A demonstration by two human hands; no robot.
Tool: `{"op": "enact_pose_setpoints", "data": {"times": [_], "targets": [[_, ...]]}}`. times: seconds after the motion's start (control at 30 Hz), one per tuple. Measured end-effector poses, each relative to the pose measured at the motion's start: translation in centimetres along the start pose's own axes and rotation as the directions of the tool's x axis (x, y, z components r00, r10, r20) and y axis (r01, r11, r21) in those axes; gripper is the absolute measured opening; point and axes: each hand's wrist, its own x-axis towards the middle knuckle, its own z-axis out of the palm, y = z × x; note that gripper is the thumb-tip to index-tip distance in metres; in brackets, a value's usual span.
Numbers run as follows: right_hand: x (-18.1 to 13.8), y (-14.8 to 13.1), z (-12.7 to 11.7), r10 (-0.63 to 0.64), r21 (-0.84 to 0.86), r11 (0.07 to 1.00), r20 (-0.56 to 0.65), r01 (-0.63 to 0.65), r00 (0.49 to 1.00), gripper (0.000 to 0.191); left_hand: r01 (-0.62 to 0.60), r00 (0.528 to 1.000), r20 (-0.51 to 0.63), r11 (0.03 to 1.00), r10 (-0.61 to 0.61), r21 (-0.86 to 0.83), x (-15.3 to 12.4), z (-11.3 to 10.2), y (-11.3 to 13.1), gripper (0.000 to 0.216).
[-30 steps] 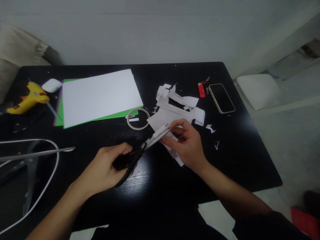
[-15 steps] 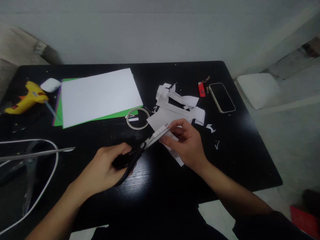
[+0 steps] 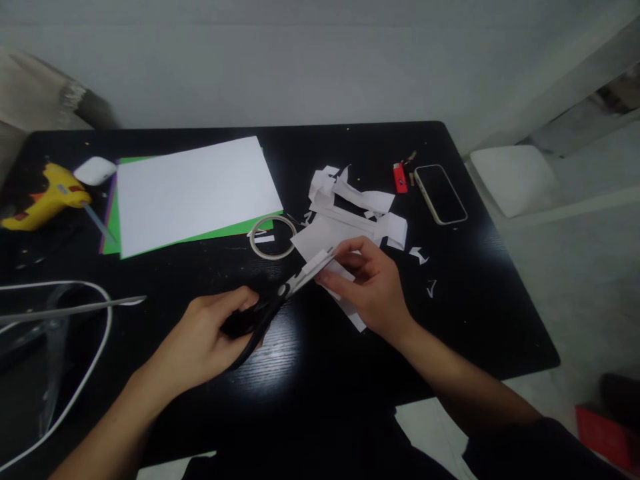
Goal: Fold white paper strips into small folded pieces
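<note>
My left hand (image 3: 215,333) is closed around the black handles of a pair of scissors (image 3: 283,291), whose blades point up and to the right. Between thumb and fingers, my right hand (image 3: 373,283) pinches a piece of white paper (image 3: 353,313) that hangs down toward the table. The blades lie against the paper right at my right fingertips; whether they are fully closed on it I cannot tell. Behind the right hand lies a heap of cut and folded white paper (image 3: 333,227), partly hidden by the hand. A roll of tape (image 3: 273,255) sits left of the heap.
White sheets (image 3: 200,193) lie on green paper (image 3: 193,241) at the left. Beyond them are a yellow glue gun (image 3: 53,197) and a white case (image 3: 95,171). A white cable (image 3: 107,333) curves at the near left. A red lighter (image 3: 399,178) and a phone (image 3: 441,193) lie at the right.
The scissor blades look closer together than before. Both hands keep nearly the same place, and the whole view has shifted slightly.
</note>
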Motion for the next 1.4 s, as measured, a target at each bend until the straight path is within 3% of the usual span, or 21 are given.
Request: {"op": "enact_pose_setpoints", "data": {"times": [0.73, 0.87, 1.03, 1.2, 1.4], "targets": [[0.2, 0.2, -0.1, -0.007, -0.083, 0.997, -0.041, 0.003, 0.999, 0.041, 0.065, 0.998, 0.004, 0.998, -0.065, 0.006, -0.3, 0.0, -0.3, 0.022], [0.3, 0.3, 0.1, 0.006, -0.070, 0.998, -0.036, -0.008, 0.999, 0.042, 0.182, 0.979, -0.089, 0.982, -0.185, -0.040, -0.2, -0.2, -0.5, 0.031], [0.2, 0.3, 0.2, 0.044, -0.017, 0.999, -0.005, -0.044, 0.999, 0.031, 0.382, 0.884, -0.310, 0.923, -0.350, 0.049, 0.1, -1.1, -1.4, 0.038], [0.3, 1.0, -0.1, 0.126, 0.093, 0.987, 0.079, -0.133, 0.989, 0.029, 0.425, 0.857, -0.426, 0.866, -0.290, 0.263, 0.2, -1.7, -2.6, 0.024], [0.4, 1.4, 0.0, 0.170, 0.141, 0.972, 0.114, -0.185, 0.979, 0.047, 0.381, 0.862, -0.459, 0.871, -0.214, 0.311, 0.0, -1.5, -3.5, 0.014]]}}
